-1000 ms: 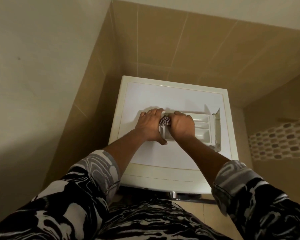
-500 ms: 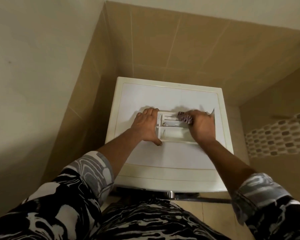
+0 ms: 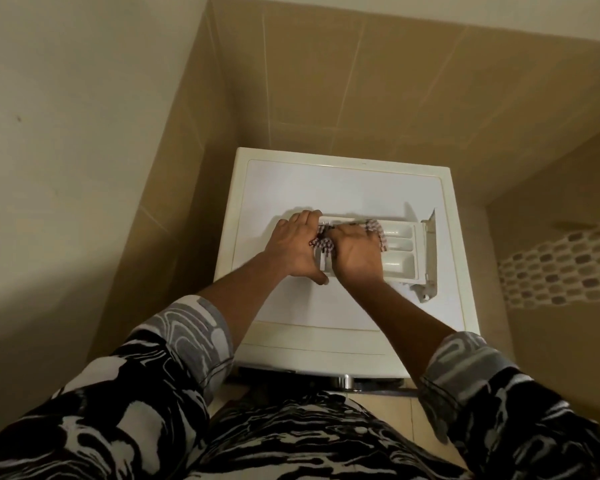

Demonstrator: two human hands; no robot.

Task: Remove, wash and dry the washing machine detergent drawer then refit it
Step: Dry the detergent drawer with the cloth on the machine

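The white detergent drawer (image 3: 400, 251) lies flat on top of the washing machine (image 3: 343, 188), its front panel at the right end. My left hand (image 3: 290, 249) grips the drawer's left end, fingers over the far edge and thumb at the near edge. My right hand (image 3: 355, 259) holds a purple-and-white patterned cloth (image 3: 374, 230) and presses it into the drawer's left and middle compartments. The cloth pokes out on both sides of the hand. Three compartments at the right end are uncovered.
The machine stands in a corner, with a beige tiled wall (image 3: 361, 81) behind it and a plain wall (image 3: 66, 133) to the left. A mosaic tile band (image 3: 561, 268) runs along the right wall. The floor (image 3: 378, 403) shows below the machine's front.
My right hand with the cloth has slid from the drawer's right part back toward its left end. The left hand keeps its hold on the left end.
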